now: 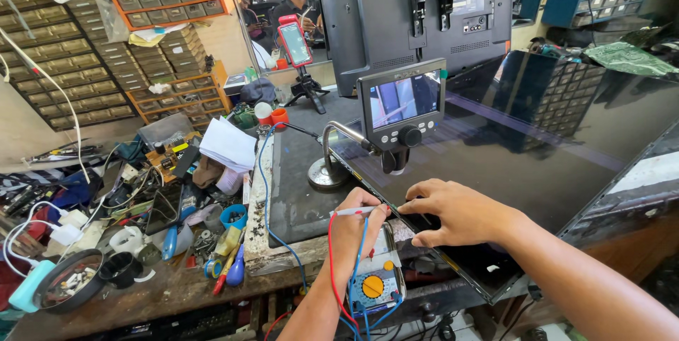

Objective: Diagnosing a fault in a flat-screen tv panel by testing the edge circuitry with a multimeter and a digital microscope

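Your left hand (351,231) pinches a white probe (356,211); your right hand (456,210) lies flat, holding nothing, on the dark display panel (537,143). A slip could scratch its edge.

I am in an electronics repair workshop: parts drawers (64,65) line my wall, and tools, wires and a bench microscope (401,104) crowd my workbench (163,291).
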